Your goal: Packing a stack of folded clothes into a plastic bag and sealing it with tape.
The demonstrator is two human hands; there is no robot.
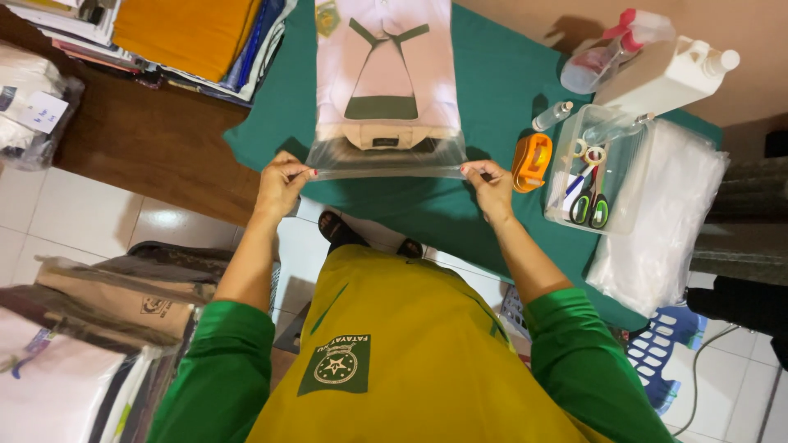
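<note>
A folded pale pink shirt (384, 66) with dark green trim lies inside a clear plastic bag (386, 156) on a green cloth (484, 90). The bag's open flap points toward me. My left hand (283, 184) pinches the flap's left corner. My right hand (491, 187) pinches its right corner. The flap is stretched flat between both hands, just past the shirt's near edge.
An orange tape dispenser (530, 162) sits right of my right hand. A clear box (603, 168) holds green-handled scissors (591, 205). Spray bottles (607, 49), a white jug (669, 74) and stacked plastic bags (669, 213) lie at right. Folded fabrics (185, 33) and bagged garments (98, 303) are at left.
</note>
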